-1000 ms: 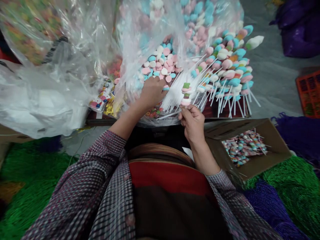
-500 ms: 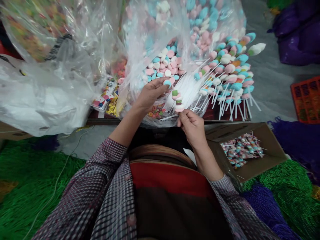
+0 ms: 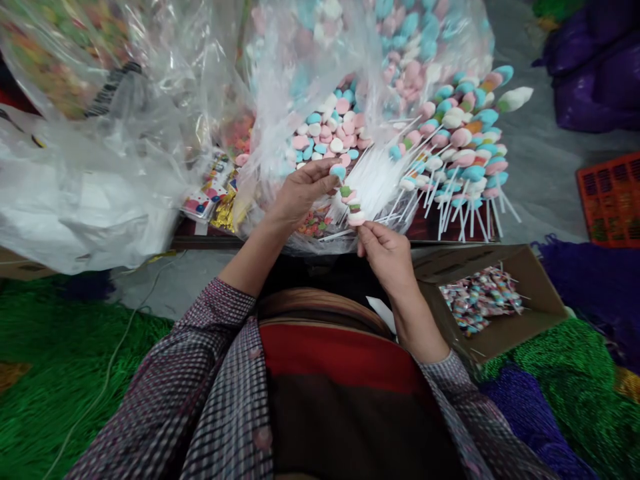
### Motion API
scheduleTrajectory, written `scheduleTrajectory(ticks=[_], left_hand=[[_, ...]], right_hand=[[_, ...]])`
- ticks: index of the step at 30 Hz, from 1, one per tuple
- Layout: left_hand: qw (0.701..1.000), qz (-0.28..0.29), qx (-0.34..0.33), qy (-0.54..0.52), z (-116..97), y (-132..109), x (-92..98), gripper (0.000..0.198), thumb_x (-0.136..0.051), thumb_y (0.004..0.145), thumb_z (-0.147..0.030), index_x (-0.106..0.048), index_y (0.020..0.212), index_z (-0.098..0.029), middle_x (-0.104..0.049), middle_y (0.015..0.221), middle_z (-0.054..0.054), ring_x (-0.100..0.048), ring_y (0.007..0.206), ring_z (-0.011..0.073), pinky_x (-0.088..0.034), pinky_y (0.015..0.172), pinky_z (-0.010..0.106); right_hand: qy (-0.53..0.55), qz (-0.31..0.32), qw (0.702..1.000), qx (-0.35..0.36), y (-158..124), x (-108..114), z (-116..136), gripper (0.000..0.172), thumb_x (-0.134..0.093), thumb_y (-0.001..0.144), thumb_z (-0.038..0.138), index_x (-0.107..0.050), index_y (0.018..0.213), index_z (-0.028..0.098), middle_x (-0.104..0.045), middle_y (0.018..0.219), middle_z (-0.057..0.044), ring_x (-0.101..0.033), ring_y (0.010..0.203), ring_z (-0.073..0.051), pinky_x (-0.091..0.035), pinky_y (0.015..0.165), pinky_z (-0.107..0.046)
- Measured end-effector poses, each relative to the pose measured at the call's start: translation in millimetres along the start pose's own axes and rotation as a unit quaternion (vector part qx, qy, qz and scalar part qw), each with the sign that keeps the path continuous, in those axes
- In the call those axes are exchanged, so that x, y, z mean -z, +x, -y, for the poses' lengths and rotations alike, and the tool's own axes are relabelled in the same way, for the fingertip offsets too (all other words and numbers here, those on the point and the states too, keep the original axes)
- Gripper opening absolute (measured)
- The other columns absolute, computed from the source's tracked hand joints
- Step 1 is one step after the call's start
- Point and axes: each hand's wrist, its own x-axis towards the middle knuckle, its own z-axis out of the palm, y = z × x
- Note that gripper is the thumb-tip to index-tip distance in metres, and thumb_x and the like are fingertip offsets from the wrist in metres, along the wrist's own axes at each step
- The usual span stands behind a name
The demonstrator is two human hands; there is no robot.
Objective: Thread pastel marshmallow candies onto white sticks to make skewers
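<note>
My right hand (image 3: 383, 250) pinches a white stick with several candies threaded on it, a candy skewer (image 3: 352, 205), held upright and tilted left. My left hand (image 3: 300, 193) pinches a small blue candy piece (image 3: 338, 171) just above the skewer's tip. Behind both hands an open clear plastic bag (image 3: 280, 100) holds a heap of pink, blue and white heart candies (image 3: 327, 130). A bundle of bare white sticks (image 3: 373, 183) lies right behind the skewer.
Finished skewers (image 3: 463, 143) fan out at the right on the dark tabletop (image 3: 200, 233). A cardboard box (image 3: 505, 330) at my right holds wrapped skewers. More plastic bags (image 3: 90, 167) lie at the left. An orange crate (image 3: 610, 197) stands far right. Green and purple tinsel surrounds me.
My left hand has lifted out of the candy heap with a blue piece and brought it to the skewer's tip. The right hand tilted the skewer leftward.
</note>
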Motion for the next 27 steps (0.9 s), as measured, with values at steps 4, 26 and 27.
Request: scheduleTrajectory(ticks=[4, 26, 27], left_hand=[[0.991, -0.021, -0.097, 0.085, 7, -2, 1.3, 0.033, -0.081, 0.085, -0.032, -0.075, 0.116, -0.025, -0.078, 0.108, 0.001, -0.072, 0.096, 0.013, -0.06, 0.088, 0.029], [0.958, -0.125, -0.1, 0.236, -15, -18, -4.7, 0.03, -0.064, 0.094, -0.044, -0.076, 0.114, -0.026, -0.079, 0.108, 0.004, -0.073, 0.098, 0.0195, -0.059, 0.092, 0.036], [0.954, -0.122, -0.107, 0.251, -17, -18, -3.8, 0.031, -0.063, 0.094, -0.044, -0.075, 0.115, -0.025, -0.078, 0.108, 0.005, -0.072, 0.096, 0.0191, -0.059, 0.09, 0.035]], right_hand=[[-0.027, 0.007, 1.0, -0.004, -5, 4, 8, 0.032, -0.057, 0.094, 0.042, -0.074, 0.08, 0.018, -0.052, 0.048, 0.006, -0.044, 0.048, -0.01, -0.037, 0.057, -0.025], [-0.105, -0.018, 0.994, 0.039, 6, -11, 5, 0.022, -0.054, 0.097, 0.038, -0.07, 0.096, 0.023, -0.068, 0.071, -0.002, -0.061, 0.067, -0.017, -0.043, 0.07, -0.029], [-0.129, -0.035, 0.99, 0.045, 6, -10, 5, 0.021, -0.055, 0.097, 0.037, -0.07, 0.098, 0.022, -0.07, 0.073, -0.003, -0.062, 0.069, -0.018, -0.043, 0.071, -0.03]])
